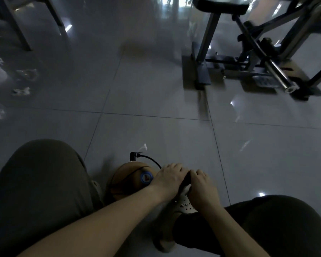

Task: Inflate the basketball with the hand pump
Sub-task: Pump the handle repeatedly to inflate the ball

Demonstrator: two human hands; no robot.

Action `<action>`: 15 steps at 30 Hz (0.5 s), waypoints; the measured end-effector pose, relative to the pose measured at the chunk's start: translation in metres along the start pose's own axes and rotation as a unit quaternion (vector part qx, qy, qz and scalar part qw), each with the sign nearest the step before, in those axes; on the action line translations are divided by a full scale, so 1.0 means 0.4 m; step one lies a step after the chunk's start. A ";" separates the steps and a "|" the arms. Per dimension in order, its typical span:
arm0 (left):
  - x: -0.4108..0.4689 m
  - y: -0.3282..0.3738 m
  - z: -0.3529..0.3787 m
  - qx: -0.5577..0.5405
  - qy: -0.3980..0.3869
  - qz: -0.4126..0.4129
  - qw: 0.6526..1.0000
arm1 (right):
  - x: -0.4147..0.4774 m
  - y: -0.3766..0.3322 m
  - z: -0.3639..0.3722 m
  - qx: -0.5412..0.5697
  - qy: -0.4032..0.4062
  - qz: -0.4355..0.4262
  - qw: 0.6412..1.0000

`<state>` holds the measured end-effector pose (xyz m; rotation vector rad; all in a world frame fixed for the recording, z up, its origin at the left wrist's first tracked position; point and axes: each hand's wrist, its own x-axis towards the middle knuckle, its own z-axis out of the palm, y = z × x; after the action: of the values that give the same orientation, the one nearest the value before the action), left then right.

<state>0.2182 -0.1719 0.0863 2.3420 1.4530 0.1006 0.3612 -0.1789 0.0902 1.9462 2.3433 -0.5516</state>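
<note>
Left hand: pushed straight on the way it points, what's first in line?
The left hand grips the dark pump handle; straight past it sits the right hand, gripping the same handle, seemingly touching. Depth is unclear in this dim view.

You have open tiled floor [146, 89] across the middle of the frame. A metal exercise frame [248, 58] blocks the upper right, chair legs [20, 28] the upper left; white scraps [20, 90] litter the left edge. At the bottom your left knee [41, 173] and right knee [267, 219] closely hem in the basketball [124, 175], hose [152, 160] and pump handle [186, 179].
</note>
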 end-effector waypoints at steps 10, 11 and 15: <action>0.005 0.040 -0.212 0.038 0.220 0.078 0.972 | -0.063 -0.051 -0.167 0.008 0.321 -0.014 0.947; 0.003 0.036 -0.191 0.040 0.197 0.067 0.977 | -0.053 -0.053 -0.148 -0.008 0.290 0.000 0.957; -0.007 0.017 -0.090 0.031 0.141 0.029 0.989 | -0.015 -0.039 -0.074 -0.065 0.147 0.047 0.986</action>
<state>0.2136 -0.1668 0.1223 2.5004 1.5328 0.4258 0.3531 -0.1778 0.1233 2.1922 2.3580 -0.1059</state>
